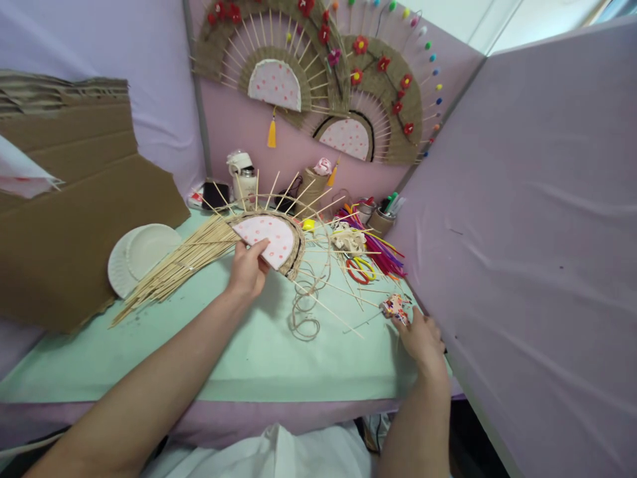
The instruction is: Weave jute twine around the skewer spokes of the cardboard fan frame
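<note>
My left hand [247, 269] grips the lower edge of a half-round fan piece, thumb on top. The fan piece [271, 239] has a white centre with pink dots, a brown cord-like rim and a dark line. Thin bamboo sticks [293, 192] spread from its rim, with a strand of twine arching across them. At the right, my right hand [423, 337] has its fingers apart beside a small colourful patterned object [395, 308], its thumb at that object's edge. I cannot make out the object's kind. Loose twine [304, 318] lies coiled below the fan piece.
A bundle of bamboo sticks [174, 265], paper plates [115, 265] and cardboard [60, 252] are at the left. Scissors [359, 272], pipe cleaners [381, 252] and a pen holder [382, 220] stand right. Decorated fans [233, 61] hang behind. A side panel [537, 199] bounds the right.
</note>
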